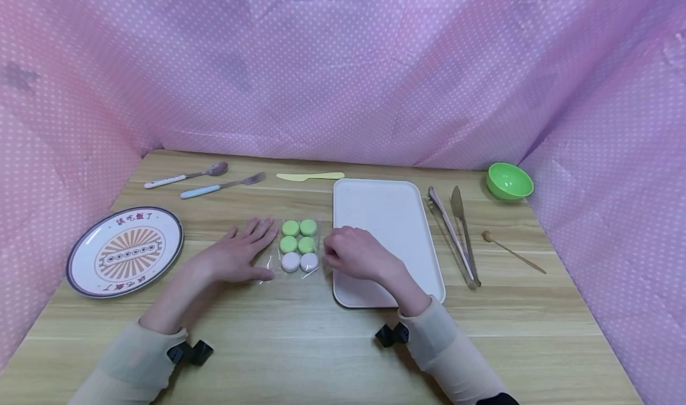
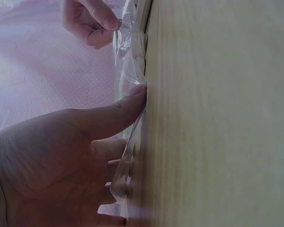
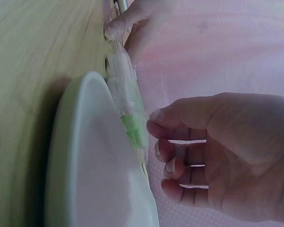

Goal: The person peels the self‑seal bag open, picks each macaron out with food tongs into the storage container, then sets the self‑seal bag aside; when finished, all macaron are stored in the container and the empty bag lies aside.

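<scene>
A clear plastic packet [image 1: 299, 273] of macarons lies on the table between the hands; several green macarons [image 1: 289, 244] sit above two whitish ones [image 1: 291, 262]. My left hand [image 1: 243, 255] is spread beside it, fingers straight, thumb pressing the packet's left edge down. In the left wrist view, the film rises toward my right hand [image 2: 92, 23], whose thumb and forefinger pinch its edge. Seen from the head, that right hand [image 1: 356, 253] is over the left side of a white tray [image 1: 377, 205], just right of the macarons, its other fingers curled.
On the left lie a patterned plate [image 1: 168, 229], a spoon [image 1: 166, 181] and a fork [image 1: 200, 191]. A yellow knife [image 1: 311, 177] is at the back. Right of the tray are tongs [image 1: 449, 226], a metal spreader [image 1: 465, 226], a small wooden spoon [image 1: 514, 252] and a green bowl [image 1: 510, 181].
</scene>
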Motion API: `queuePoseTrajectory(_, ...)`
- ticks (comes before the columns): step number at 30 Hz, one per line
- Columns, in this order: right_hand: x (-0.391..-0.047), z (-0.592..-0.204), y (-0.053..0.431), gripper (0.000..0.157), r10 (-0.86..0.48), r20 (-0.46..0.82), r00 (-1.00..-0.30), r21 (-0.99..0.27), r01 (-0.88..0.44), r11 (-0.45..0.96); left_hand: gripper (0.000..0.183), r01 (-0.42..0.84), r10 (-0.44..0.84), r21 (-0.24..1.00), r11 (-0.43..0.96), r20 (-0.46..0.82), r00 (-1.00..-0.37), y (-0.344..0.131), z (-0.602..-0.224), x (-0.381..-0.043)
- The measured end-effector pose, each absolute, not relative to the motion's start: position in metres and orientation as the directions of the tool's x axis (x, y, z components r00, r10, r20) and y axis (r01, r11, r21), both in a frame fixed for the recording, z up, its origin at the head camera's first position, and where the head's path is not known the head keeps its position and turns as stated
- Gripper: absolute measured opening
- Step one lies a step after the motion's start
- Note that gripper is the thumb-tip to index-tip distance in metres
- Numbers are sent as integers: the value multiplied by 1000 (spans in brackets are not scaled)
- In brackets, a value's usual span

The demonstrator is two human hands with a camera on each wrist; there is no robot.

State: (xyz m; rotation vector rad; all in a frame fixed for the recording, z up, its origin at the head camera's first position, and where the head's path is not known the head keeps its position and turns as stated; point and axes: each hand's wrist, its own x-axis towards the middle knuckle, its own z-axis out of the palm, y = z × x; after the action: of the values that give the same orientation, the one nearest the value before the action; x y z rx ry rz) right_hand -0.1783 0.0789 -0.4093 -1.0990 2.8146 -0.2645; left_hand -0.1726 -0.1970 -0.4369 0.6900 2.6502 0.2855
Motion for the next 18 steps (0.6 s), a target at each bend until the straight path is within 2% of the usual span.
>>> queuePoseTrajectory(10, -180, -408, 73, 13, -682, -100, -724, -267, -641, 720, 94, 433, 508, 281, 856, -306, -805, -196, -431, -170)
queuePoseTrajectory(18, -180, -411, 67, 18, -691, -27, -722, -213, -672, 710, 94, 423, 502, 287, 859, -317, -805, -196, -432, -170)
